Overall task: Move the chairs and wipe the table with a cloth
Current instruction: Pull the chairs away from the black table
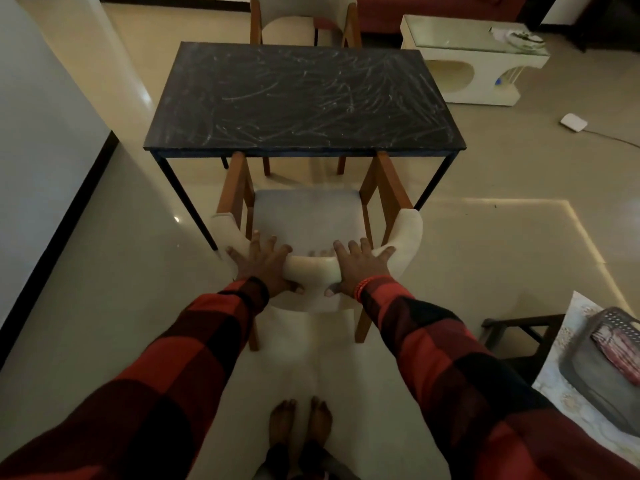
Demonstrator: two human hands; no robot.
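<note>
Your left hand (pixel 264 263) and right hand (pixel 358 266) are both gripping the curved backrest of the near chair (pixel 308 216), fingers draped over the top edge and thumbs hooked on your side, set apart so the chair should pull back straight. Its front legs are standing tucked under the dark table (pixel 301 98), whose top is showing pale smears waiting to be wiped. A second chair (pixel 304 26) is sitting at the far end. No cloth is plainly showing; something folded is lying in the grey basket (pixel 602 362) at your right.

table (pixel 301 98) black, white-streaked; chair (pixel 311 268) cream, brown wood; sleeves (pixel 194 344) red-black check
</note>
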